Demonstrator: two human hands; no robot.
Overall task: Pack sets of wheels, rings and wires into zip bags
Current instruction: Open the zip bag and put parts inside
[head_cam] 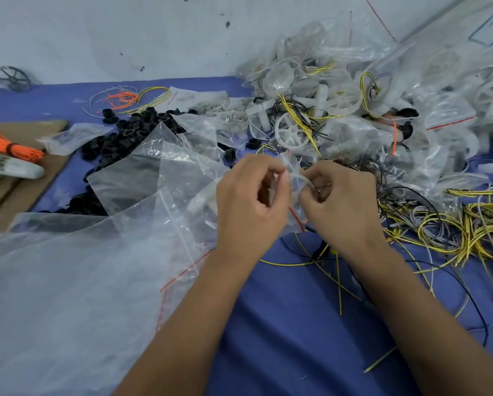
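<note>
Your left hand [249, 201] and your right hand [336, 201] sit close together over the blue table [282, 324]; both pinch a small clear bag [292, 167] with a white wheel inside. Black rings [119, 138] lie to the left; yellow wires [468, 232] lie to the right; filled bags [353, 90] pile up behind.

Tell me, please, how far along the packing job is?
Done: a heap of filled clear zip bags at the far right. In hand: both hands, left hand and right hand, pinch one small clear zip bag. Left: loose black plastic rings and yellow wires.
</note>
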